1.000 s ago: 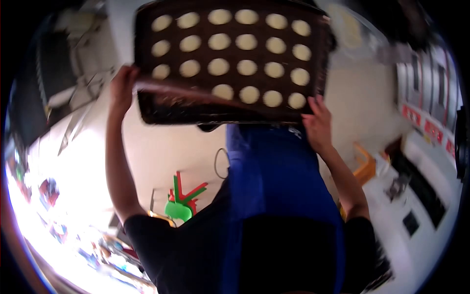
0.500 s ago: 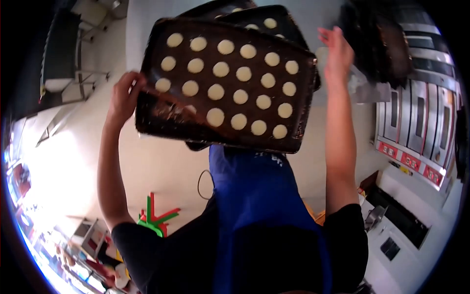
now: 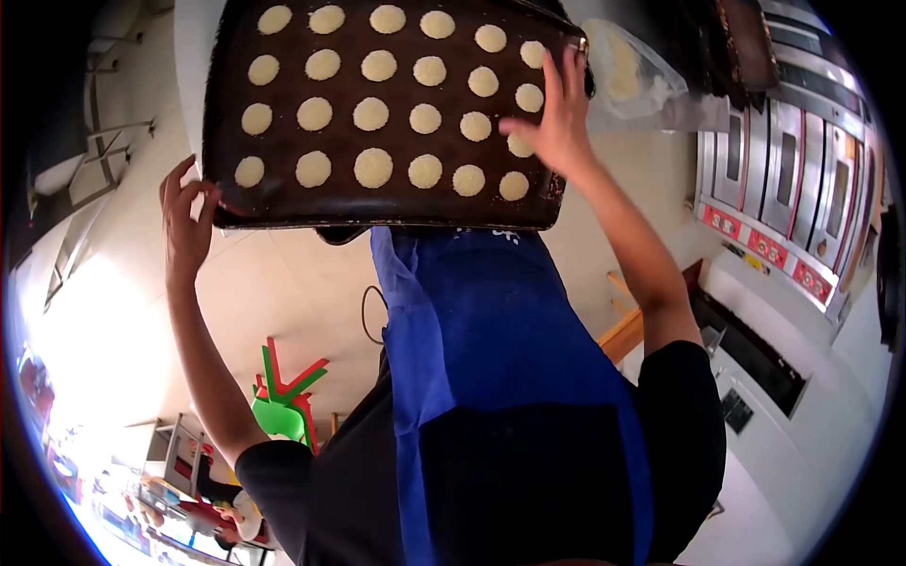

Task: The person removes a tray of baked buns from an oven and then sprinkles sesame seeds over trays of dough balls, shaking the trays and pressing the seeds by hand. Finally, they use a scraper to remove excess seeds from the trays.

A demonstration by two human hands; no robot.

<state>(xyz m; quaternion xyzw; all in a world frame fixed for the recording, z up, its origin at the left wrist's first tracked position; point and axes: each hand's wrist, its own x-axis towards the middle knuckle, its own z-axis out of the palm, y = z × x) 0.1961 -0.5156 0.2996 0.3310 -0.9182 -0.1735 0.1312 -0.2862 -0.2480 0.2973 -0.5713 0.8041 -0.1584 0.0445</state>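
Tray (image 3: 396, 209) of dough rounds (image 3: 373, 168) sits level out in front of your apron (image 3: 491, 330), well above the floor. Your left hand (image 3: 186, 222) has its fingers curled round the near-left corner, carrying the weight. Your right hand (image 3: 557, 123) lies on the right end, fingers loosely spread, probably steadying it.
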